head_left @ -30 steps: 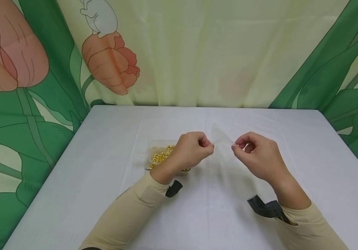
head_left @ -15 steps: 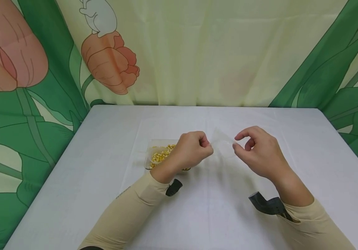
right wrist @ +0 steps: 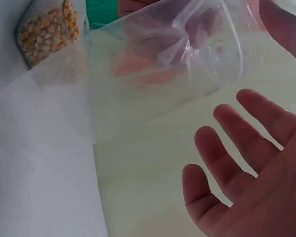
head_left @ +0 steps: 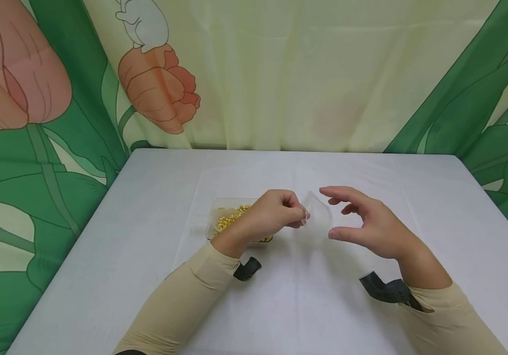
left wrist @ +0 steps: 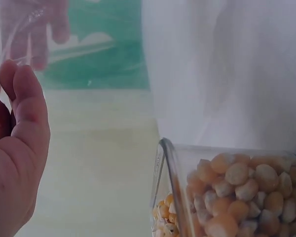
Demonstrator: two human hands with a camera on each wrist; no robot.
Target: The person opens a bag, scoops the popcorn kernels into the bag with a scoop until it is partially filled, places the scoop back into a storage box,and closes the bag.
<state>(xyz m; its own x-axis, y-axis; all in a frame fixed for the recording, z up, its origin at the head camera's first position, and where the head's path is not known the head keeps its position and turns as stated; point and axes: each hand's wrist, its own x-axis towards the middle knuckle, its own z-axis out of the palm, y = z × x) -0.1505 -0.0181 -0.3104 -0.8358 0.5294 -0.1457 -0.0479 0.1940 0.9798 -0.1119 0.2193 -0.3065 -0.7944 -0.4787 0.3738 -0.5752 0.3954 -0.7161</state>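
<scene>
Curtain (head_left: 58, 123): a big cloth with green leaves and orange flowers hangs behind the table and on the left side.
Table (head_left: 125, 236): it has a white cover.
Box of corn (head_left: 229, 221): a small clear box full of yellow corn kernels sits on the table, just behind the left hand. The left wrist view shows the kernels up close (left wrist: 237, 197).
Left hand (head_left: 276, 214): the fingers are curled in and pinch the left edge of the clear plastic bag. A black strap (head_left: 247, 268) sits at the wrist, by the tan sleeve (head_left: 183, 305).
Clear plastic bag (head_left: 316, 217): it is held up in the air over the table, between the two hands. Its mouth is pulled open. In the right wrist view (right wrist: 158, 64) the bag hangs in front of the corn box.
Right hand (head_left: 367, 224): the fingers are spread wide and straight. It holds nothing. It is just beside the right edge of the bag; I cannot tell if a fingertip touches it.
</scene>
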